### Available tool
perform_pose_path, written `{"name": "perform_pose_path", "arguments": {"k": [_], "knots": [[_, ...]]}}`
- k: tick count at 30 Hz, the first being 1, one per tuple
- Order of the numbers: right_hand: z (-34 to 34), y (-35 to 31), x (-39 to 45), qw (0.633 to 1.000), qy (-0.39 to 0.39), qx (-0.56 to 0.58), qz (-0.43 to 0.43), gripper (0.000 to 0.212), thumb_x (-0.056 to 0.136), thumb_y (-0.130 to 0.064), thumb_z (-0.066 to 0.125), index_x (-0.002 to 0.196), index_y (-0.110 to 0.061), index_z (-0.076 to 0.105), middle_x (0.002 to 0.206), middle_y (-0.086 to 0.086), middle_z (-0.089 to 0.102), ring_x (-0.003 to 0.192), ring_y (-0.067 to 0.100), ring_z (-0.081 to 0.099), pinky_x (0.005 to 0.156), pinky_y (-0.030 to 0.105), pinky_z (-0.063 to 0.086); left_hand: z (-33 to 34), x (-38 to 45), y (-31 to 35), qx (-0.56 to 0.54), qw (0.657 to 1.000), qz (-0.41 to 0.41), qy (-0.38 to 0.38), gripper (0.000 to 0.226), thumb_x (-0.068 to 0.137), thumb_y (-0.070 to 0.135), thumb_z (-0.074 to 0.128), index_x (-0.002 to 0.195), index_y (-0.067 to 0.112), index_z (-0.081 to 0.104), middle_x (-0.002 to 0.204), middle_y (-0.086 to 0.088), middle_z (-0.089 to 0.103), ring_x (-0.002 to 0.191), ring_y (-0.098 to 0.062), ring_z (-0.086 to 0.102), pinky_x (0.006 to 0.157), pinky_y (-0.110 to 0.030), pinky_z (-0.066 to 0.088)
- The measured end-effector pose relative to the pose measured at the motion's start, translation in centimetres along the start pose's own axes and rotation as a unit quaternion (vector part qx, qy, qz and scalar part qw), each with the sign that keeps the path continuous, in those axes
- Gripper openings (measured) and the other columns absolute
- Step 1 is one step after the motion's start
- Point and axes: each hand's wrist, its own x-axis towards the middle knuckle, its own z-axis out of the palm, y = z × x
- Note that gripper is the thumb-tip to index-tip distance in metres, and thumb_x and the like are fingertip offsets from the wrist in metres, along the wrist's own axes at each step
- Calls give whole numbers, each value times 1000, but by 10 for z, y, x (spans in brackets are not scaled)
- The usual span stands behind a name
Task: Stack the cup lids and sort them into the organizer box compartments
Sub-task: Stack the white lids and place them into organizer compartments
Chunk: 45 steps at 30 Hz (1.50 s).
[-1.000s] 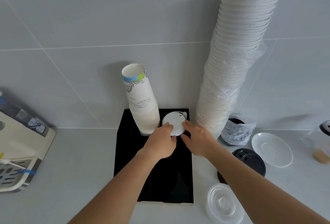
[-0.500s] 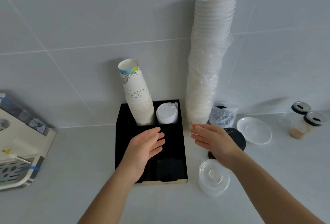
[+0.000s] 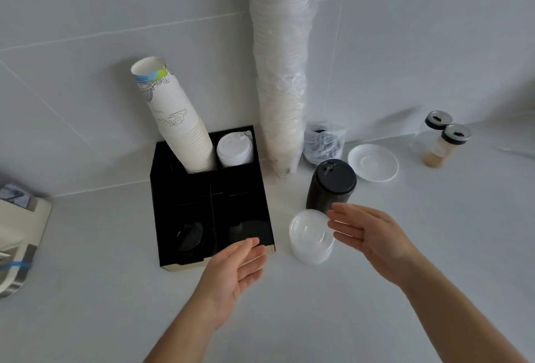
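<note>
A black organizer box [image 3: 262,189] stands on the counter against the wall. Its back right compartment holds a stack of white lids [image 3: 234,150]; a leaning stack of paper cups [image 3: 176,122] fills the one beside it. Black lids [image 3: 189,236] lie in the front left compartment. Right of the box sits a stack of clear lids [image 3: 310,238], and behind it a stack of black lids [image 3: 331,186]. My left hand [image 3: 234,270] hovers open at the box's front right corner. My right hand [image 3: 367,232] is open, fingertips at the clear lids' right edge.
A tall sleeve of white cups [image 3: 282,73] leans on the wall right of the box. A bagged bundle [image 3: 324,142], a white saucer [image 3: 373,162] and two jars [image 3: 443,142] stand further right. A machine [image 3: 17,235] occupies the left edge.
Both hands let go of the white lids in the back compartment and pulled back toward me and rightward, now flanking the clear lids. The view shifted down and right.
</note>
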Motion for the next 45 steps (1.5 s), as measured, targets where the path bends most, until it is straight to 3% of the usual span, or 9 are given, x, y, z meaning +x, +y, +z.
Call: {"name": "perform_pose_path", "arguments": {"k": [9, 17, 21, 23, 25, 29, 37, 41, 45], "knots": [[-31, 32, 14, 997, 57, -46, 32, 30, 95, -28, 63, 119, -10, 69, 121, 6, 71, 112, 23, 66, 100, 42, 52, 36, 16, -20, 76, 996, -47, -21, 24, 93, 28, 59, 112, 14, 64, 112, -1, 69, 108, -16, 62, 103, -37, 45], [-29, 54, 38, 995, 42, 5, 95, 44, 96, -31, 60, 133, -6, 59, 132, 6, 63, 123, 25, 58, 103, 40, 47, 65, 44, -33, 97, 991, -90, -28, 52, 92, 38, 60, 137, 15, 48, 127, 3, 51, 133, -18, 47, 112, -39, 38], [-23, 61, 44, 994, 2, -48, 100, 35, 89, -44, 65, 117, -22, 68, 128, -5, 66, 126, 19, 56, 105, 38, 44, 68, 56, -33, 102, 989, -102, -36, 20, 92, 38, 59, 107, 26, 63, 117, 12, 57, 135, -16, 44, 114, -38, 35], [-21, 65, 48, 994, -2, -61, 93, 59, 74, -55, 74, 123, -22, 68, 127, -6, 68, 124, 17, 58, 107, 40, 44, 69, 61, -34, 101, 988, -107, -43, 13, 93, 40, 58, 100, 30, 63, 116, 15, 60, 134, -14, 44, 114, -38, 33], [-20, 67, 52, 993, 4, -68, 94, 72, 72, -53, 77, 132, -17, 63, 128, -4, 67, 122, 17, 58, 108, 40, 44, 69, 64, -36, 91, 989, -105, -45, 21, 93, 40, 56, 111, 30, 61, 124, 14, 58, 135, -13, 43, 115, -37, 31], [-26, 70, 61, 992, 16, -58, 114, 60, 81, -39, 76, 133, -14, 61, 129, -1, 67, 122, 19, 59, 107, 41, 45, 68, 71, -40, 66, 989, -123, -54, 8, 95, 38, 55, 99, 37, 62, 108, 23, 59, 130, -10, 43, 117, -38, 28], [-27, 70, 63, 988, 15, -72, 136, 29, 88, -35, 70, 113, -21, 70, 118, 1, 72, 115, 20, 63, 106, 46, 47, 68, 76, -46, 6, 990, -132, -45, 14, 95, 32, 56, 107, 31, 61, 122, 11, 57, 135, -16, 43, 117, -40, 29], [-29, 66, 63, 988, 7, -72, 140, 26, 88, -31, 70, 111, -19, 72, 118, 4, 73, 114, 23, 64, 107, 45, 46, 68, 73, -47, -12, 990, -141, -27, 9, 93, 27, 58, 102, 26, 61, 125, 4, 56, 135, -18, 44, 116, -42, 30], [-28, 68, 58, 988, 6, -53, 146, 27, 87, -31, 70, 110, -16, 71, 118, 9, 72, 114, 27, 64, 106, 44, 47, 67, 70, -49, -22, 990, -136, -19, 29, 89, 27, 64, 116, 18, 61, 133, -3, 57, 132, -22, 48, 115, -44, 31]]}}
